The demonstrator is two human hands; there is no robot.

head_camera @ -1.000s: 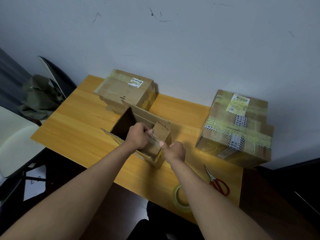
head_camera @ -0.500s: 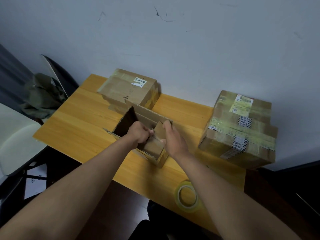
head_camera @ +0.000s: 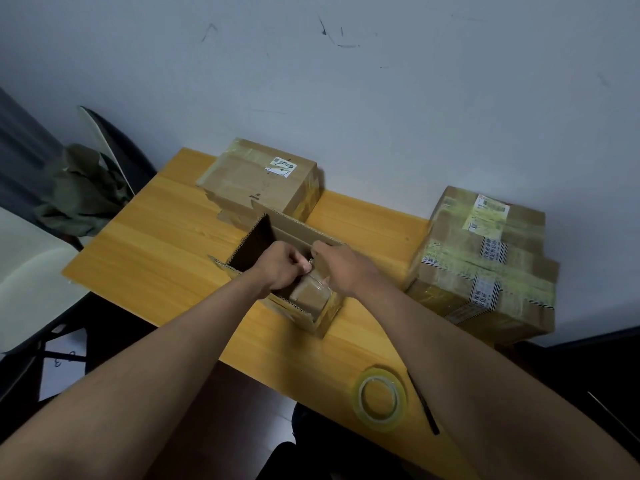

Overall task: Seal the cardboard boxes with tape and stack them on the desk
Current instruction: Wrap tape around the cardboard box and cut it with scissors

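Cardboard everywhere on a yellow wood desk (head_camera: 145,258). Open box (head_camera: 277,251) sits mid-desk, flaps up, dark inside. Left hand (head_camera: 282,268) is curled into a fist at the box's right end, fingers pinching a clear tape strip (head_camera: 313,277). Right hand (head_camera: 343,270) lies over the same end flap, fingers fairly straight and pressing down on it; thumb touches the tape.

Labels: sealed box (head_camera: 263,181) at far left against the wall carries a white sticker with a green patch, print too small to read. Stacked boxes (head_camera: 485,258) at right show a yellowish shipping label on top and black-and-white striped tape with characters, unreadable.

Tape roll (head_camera: 379,398), clear-yellowish, lies flat on the near edge. Just right of it a thin dark tool (head_camera: 424,403) shows beside the right forearm, partly hidden; cannot tell what it is.

White chair (head_camera: 31,265) stands left of the desk with green cloth (head_camera: 83,192) draped on it. Grey scuffed wall (head_camera: 346,98) bounds the far side. Bare desk lies left of the open box and between it and the stack.
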